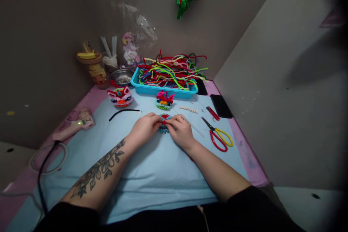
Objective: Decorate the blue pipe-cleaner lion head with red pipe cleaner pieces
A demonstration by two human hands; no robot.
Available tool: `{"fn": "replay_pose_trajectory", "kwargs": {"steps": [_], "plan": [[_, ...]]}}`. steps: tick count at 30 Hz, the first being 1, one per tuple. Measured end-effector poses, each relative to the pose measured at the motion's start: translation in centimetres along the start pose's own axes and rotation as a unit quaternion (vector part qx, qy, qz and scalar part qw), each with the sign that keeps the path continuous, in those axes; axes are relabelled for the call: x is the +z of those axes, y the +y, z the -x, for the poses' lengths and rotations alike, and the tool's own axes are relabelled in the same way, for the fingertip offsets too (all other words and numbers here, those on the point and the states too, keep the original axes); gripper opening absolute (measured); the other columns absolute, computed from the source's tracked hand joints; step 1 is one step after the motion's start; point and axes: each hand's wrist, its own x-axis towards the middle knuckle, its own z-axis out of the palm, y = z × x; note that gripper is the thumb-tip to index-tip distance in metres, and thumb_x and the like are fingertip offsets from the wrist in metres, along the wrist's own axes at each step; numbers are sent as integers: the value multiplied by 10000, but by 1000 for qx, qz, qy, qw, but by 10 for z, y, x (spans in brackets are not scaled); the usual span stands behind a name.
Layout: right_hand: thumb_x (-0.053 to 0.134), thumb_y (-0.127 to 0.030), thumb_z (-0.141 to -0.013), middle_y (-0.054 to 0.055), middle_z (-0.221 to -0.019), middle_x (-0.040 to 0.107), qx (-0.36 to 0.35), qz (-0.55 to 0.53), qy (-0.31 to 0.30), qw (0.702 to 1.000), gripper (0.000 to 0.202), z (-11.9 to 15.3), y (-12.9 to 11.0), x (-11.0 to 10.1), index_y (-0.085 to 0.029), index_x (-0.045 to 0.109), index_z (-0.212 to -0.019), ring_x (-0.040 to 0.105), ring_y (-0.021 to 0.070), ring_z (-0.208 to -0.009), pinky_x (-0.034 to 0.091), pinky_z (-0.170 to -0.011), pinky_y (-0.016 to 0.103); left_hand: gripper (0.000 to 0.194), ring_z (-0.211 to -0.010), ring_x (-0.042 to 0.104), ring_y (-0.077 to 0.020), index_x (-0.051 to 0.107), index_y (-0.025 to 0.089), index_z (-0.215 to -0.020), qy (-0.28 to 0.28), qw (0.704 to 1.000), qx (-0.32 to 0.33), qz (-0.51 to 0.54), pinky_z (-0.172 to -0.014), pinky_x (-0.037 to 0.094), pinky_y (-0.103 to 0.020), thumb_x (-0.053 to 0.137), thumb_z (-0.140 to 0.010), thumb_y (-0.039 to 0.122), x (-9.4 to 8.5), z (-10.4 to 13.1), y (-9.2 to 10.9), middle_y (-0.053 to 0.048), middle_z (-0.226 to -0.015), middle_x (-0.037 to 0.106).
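Between my two hands is a small blue and red pipe-cleaner piece [164, 129], partly hidden by my fingers. My left hand [148, 125] pinches it from the left side, and my right hand [181, 128] grips it from the right. Just behind it sits a pipe-cleaner animal head [164, 100] in red, green and orange with a purple horn. Farther left rests a similar pink and red head [120, 96]. A black pipe cleaner [123, 111] lies left of my hands. A thin white stick [196, 127] shows beside my right hand.
A blue tray [165, 91] heaped with colourful pipe cleaners stands at the back. On the right lie scissors [214, 130], a red cutter-like tool [213, 113] and a black phone [221, 106]. A pink glue gun [74, 127], metal bowl [122, 78] and lidded cup [96, 70] are left.
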Motion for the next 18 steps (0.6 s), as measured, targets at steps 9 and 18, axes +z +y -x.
{"fn": "replay_pose_trajectory", "kwargs": {"steps": [9,18], "plan": [[553,-166,-828,51,-794,603,-2,21,-7,1000,140,-1,-2,0,-228,678,-818,550,200,-823,470,-765,339,192,-805,602,-162,678,203,-935,12,1000,18,-18,-728,452,-250,502,-864,229,9,0,4,-51,-903,635],[586,-177,-808,52,-802,592,24,35,-27,999,103,2,-1,-3,-218,680,-816,541,202,-825,463,-766,336,137,-767,589,-170,642,181,-893,21,999,-2,-26,-693,444,-262,532,-822,222,17,-2,5,-55,-873,614]]}}
